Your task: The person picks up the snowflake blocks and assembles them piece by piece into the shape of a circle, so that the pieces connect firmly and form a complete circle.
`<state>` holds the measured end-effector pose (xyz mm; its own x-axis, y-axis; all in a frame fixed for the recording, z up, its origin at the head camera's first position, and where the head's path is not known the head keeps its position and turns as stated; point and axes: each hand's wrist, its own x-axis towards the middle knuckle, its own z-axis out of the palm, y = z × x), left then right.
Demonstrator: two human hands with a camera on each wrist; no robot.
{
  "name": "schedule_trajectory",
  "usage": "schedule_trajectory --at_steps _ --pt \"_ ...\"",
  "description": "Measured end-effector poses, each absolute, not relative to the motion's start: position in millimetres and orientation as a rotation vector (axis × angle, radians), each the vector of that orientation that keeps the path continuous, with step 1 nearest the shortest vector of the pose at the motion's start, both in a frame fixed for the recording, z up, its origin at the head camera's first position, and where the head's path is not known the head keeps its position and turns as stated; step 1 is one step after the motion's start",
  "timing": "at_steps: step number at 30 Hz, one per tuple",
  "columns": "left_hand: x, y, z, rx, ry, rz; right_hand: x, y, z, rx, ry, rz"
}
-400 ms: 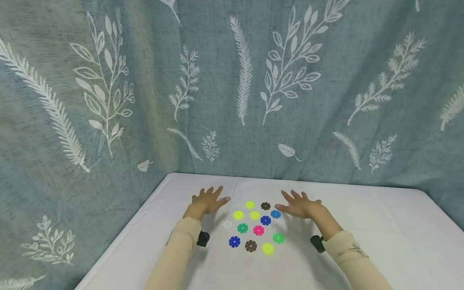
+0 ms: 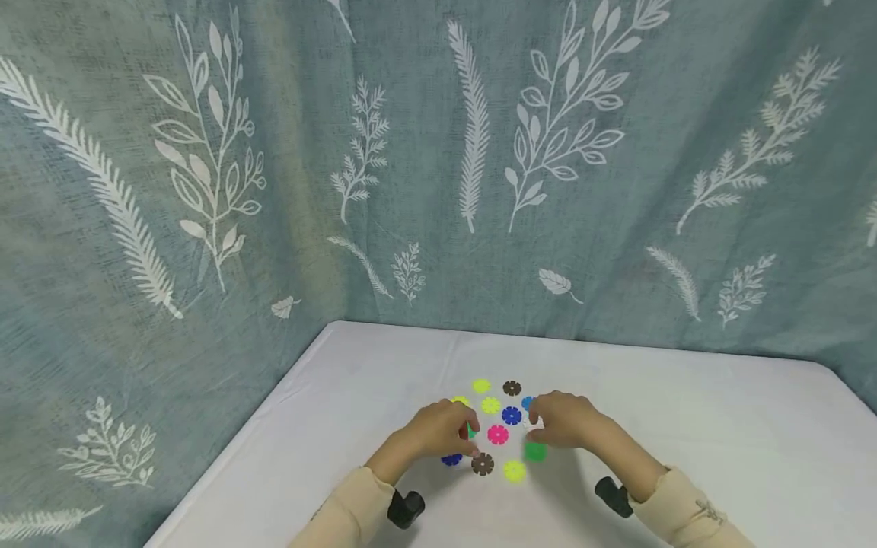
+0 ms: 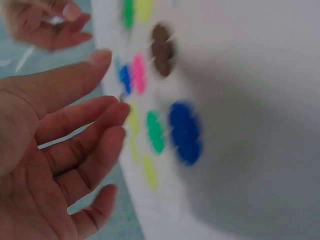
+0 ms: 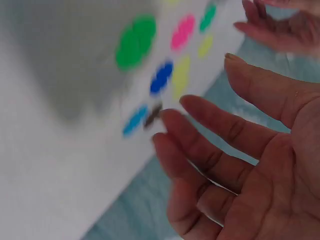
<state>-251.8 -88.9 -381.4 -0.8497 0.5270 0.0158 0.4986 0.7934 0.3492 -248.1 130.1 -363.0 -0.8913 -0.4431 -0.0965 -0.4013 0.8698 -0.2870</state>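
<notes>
Several flat, notched plastic discs lie loose on a white-covered table in the head view, among them a pink disc [image 2: 498, 434], a dark blue disc [image 2: 511, 415] and a yellow disc [image 2: 515, 471]. Over the left side of the group hovers my left hand [image 2: 437, 431], fingers loosely bent and thumb apart, near a brown disc [image 2: 483, 464]. It partly hides a second dark blue disc [image 2: 451, 460]. My right hand [image 2: 567, 420] is above the right side, close to a green disc [image 2: 536, 451] and a light blue disc [image 2: 527, 403]. Both wrist views show bare palms holding nothing.
The white tabletop [image 2: 692, 426] reaches back to a teal curtain [image 2: 411, 167] with pale leaf prints. At the far side of the group lie another yellow disc [image 2: 482, 386] and another brown disc [image 2: 511, 388]. A black wrist camera [image 2: 407, 508] sits under the left wrist.
Both hands have come inward and nearer over the discs, from spread fingers at either side to loosely bent fingers. The head view has shifted slightly.
</notes>
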Motion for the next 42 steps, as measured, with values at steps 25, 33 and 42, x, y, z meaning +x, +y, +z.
schedule_trajectory --at_steps 25,33,42 --pt "-248 -72 -409 0.757 2.777 0.796 -251 130 -416 -0.749 2.624 -0.906" --pt "-247 -85 -409 0.76 2.716 1.159 -248 126 -415 -0.794 2.641 -0.915" --pt "-244 -95 -409 0.672 2.761 1.221 -248 121 -413 -0.87 2.662 -0.833"
